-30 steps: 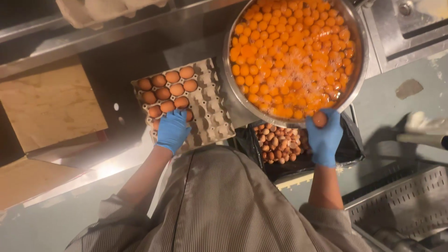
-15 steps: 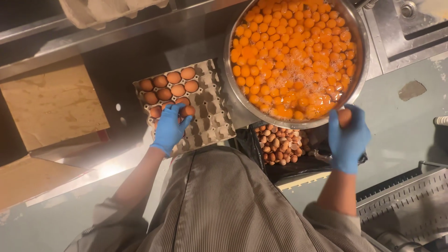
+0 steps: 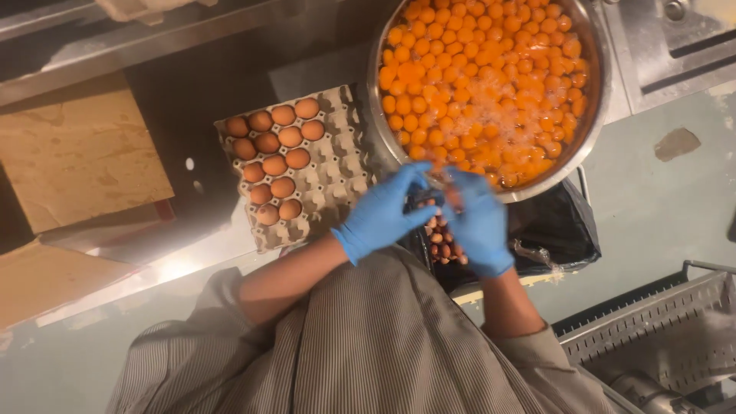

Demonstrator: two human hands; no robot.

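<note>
Both my hands wear blue gloves and meet at the near rim of a large steel bowl (image 3: 596, 115) full of orange egg yolks (image 3: 491, 84). My left hand (image 3: 379, 218) and my right hand (image 3: 479, 226) close together on a brown egg (image 3: 454, 199), which their fingers mostly hide. Left of the bowl lies a grey cardboard egg tray (image 3: 337, 184) with several brown eggs (image 3: 276, 165) in its left half. Below my hands a black-lined bin (image 3: 552, 230) holds broken eggshells (image 3: 443, 247).
A flat piece of brown cardboard (image 3: 77, 153) lies at the left, with another piece (image 3: 46, 284) below it. A perforated metal crate (image 3: 652, 337) sits at the lower right. A steel counter edge (image 3: 659, 54) runs behind the bowl.
My left hand left the egg tray and moved right. My right hand moved left from the bowl's right side. Both now meet at the bowl's near rim.
</note>
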